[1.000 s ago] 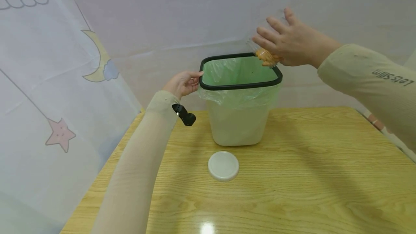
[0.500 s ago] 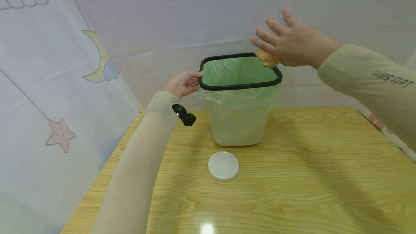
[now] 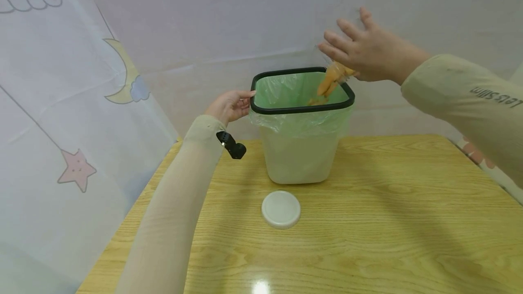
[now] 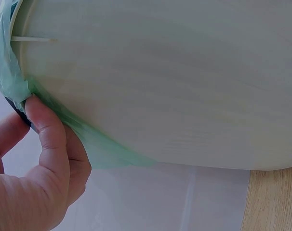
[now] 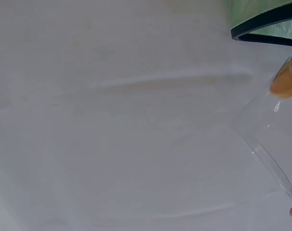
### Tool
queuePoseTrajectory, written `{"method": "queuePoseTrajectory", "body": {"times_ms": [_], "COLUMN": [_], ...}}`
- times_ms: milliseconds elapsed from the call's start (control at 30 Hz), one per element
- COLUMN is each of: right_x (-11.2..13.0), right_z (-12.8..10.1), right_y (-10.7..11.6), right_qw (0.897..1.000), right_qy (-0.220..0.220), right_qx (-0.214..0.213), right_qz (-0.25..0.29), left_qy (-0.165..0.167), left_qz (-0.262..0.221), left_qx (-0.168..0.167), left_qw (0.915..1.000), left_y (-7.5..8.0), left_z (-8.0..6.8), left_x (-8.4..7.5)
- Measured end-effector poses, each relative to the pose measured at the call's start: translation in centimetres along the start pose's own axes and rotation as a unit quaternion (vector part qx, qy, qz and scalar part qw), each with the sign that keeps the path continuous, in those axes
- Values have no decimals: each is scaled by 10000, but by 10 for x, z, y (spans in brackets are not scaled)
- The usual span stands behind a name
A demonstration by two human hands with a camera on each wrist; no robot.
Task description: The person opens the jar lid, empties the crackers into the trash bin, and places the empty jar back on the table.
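A pale trash bin (image 3: 300,155) with a black rim and a thin green liner bag (image 3: 282,90) stands upright on the table. My left hand (image 3: 229,105) pinches the rim on its left side; in the left wrist view the thumb and fingers hold rim and liner bag (image 4: 11,72) together. Over the bin's right corner, my right hand (image 3: 363,53) grips a clear plastic jar (image 5: 264,139), tipped with its mouth toward the bin and mostly hidden behind the hand. Orange snack pieces (image 3: 332,78) spill from it into the bin. In the right wrist view only fingertips show.
A round white lid (image 3: 281,209) lies on the wooden table (image 3: 367,239) in front of the bin. A pale cloth (image 3: 229,22) with printed moon and star hangs behind and to the left. A black strap hangs at my left wrist.
The orange pieces, earlier bunched at the jar's mouth, now slide out and drop into the bin. My right hand has shifted very slightly. The left hand stays on the rim.
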State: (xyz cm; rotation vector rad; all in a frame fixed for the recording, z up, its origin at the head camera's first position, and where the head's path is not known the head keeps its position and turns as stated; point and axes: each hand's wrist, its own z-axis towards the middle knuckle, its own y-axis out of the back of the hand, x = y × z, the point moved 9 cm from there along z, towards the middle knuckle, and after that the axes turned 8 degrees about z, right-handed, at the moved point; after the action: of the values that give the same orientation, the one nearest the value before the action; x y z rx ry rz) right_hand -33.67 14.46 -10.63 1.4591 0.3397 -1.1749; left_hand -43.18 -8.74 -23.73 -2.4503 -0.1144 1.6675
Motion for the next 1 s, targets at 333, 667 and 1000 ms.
{"method": "queuePoseTrajectory", "body": {"times_ms": [333, 667, 1000], "right_x": [-3, -3, -1], "right_z": [-2, -3, -5], "right_y": [1, 1, -1], "right_qw": [9997, 9997, 9999], "right_qy": [-109, -110, -110], "right_qx": [-77, -95, -95], "right_qz": [228, 183, -43], "left_qy": [53, 51, -26], "left_qz": [-139, -172, -88], "left_qx": [61, 60, 35], "left_qw": [9999, 9998, 10000], "left_y": [-2, -2, -2], "left_z": [3, 4, 4], "left_x": [1, 1, 0]}}
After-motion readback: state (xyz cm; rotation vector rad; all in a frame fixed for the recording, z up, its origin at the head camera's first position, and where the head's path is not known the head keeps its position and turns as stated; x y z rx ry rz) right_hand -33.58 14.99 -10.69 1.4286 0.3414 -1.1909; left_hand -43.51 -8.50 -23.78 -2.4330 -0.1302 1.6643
